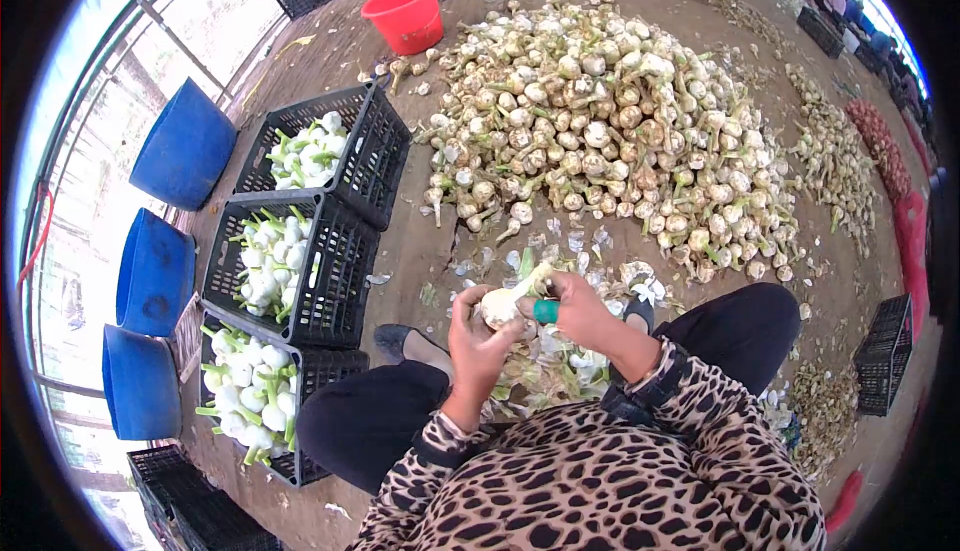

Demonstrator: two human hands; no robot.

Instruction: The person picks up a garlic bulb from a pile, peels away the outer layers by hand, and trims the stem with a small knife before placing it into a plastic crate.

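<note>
Between my knees, a garlic bulb (497, 307) with a pale, greenish stem is held up over the floor. My left hand (476, 343) is closed around the bulb from below and the left. My right hand (580, 313), with a green wrap on one digit, is closed at the stem side; its fingers press against the bulb and stem. Peeled skins (540, 381) litter the ground beneath both hands. In front of me lies a large heap of unpeeled garlic (600, 121), brownish and with stems on.
On my left stand black crates (325, 296) of cleaned white garlic (268, 269), with blue tubs (157, 273) beyond them. A red basin (405, 17) sits behind the heap. At right are a black crate (884, 356) and more garlic piles (835, 156). People sit far off.
</note>
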